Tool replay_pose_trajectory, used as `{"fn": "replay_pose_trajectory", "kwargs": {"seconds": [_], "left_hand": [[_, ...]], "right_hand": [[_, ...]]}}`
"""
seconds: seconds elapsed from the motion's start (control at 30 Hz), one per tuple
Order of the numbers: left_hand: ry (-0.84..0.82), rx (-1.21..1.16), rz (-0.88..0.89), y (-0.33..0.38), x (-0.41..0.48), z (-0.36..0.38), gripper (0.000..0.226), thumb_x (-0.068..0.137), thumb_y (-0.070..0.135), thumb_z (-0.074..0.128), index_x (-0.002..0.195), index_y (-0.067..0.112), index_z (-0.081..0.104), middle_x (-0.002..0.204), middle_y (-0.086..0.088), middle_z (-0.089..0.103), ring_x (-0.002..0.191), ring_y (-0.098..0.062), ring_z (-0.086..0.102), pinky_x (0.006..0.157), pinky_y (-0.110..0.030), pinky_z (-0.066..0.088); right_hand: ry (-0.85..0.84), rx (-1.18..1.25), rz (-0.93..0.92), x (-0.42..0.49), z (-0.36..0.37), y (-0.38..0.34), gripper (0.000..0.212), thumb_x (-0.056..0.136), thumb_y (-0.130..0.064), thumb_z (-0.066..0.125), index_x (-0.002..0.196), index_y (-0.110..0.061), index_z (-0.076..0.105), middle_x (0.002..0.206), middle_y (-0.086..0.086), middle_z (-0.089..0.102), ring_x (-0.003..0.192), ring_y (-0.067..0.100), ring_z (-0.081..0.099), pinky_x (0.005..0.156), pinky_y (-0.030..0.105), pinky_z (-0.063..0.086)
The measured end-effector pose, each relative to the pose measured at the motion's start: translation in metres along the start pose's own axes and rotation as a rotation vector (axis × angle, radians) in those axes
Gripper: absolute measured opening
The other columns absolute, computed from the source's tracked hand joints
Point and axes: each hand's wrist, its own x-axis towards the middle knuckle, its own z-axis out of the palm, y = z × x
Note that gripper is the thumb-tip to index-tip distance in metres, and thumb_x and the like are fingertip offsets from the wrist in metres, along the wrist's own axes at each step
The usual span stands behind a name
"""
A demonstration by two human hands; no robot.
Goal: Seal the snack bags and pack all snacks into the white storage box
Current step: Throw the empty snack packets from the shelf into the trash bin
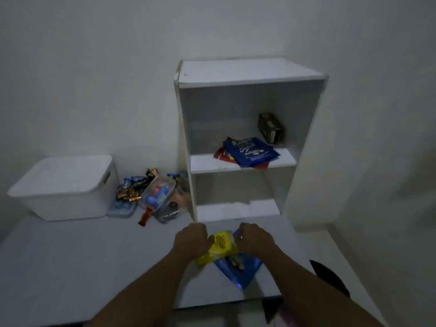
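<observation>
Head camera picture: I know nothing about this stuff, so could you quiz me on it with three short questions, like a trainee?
1. True or false: the white storage box has its lid off.
2. What do the left hand and right hand grip? A. yellow snack bag B. a bottle C. a spoon
3. Fill in: the loose snack pile lies between the white storage box and the ____.

Key: 1 false; 2 A; 3 shelf unit.
</observation>
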Motion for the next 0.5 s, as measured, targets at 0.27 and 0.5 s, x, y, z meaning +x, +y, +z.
{"fn": "replay_pose_trajectory", "kwargs": {"seconds": [0.27, 0.5], "left_hand": [[-0.058, 0.011, 0.064, -0.019, 0.042, 0.099, 0.05, 0.068, 0.05, 0.052, 0.103, 0.014, 0.06, 0.106, -0.013, 0.065, 0.093, -0.039, 0.066, 0.07, -0.046, 0.055], [-0.24, 0.141, 0.148, -0.013, 0.073, 0.11, 0.079, 0.087, 0.04, 0.064, 0.152, 0.018, 0.026, 0.165, -0.007, 0.007, 0.15, -0.038, 0.002, 0.12, -0.058, 0.01]], "right_hand": [[-0.01, 0.157, -0.046, 0.033, 0.082, 0.067, 0.051, 0.096, -0.043, 0.038, 0.125, -0.005, 0.057, 0.121, 0.014, 0.059, 0.114, 0.033, 0.057, 0.085, 0.04, 0.05], [-0.045, 0.139, -0.134, 0.054, 0.122, 0.103, 0.082, 0.09, -0.063, 0.047, 0.154, -0.016, 0.025, 0.157, 0.011, 0.028, 0.146, 0.033, 0.026, 0.11, 0.05, 0.04]]}}
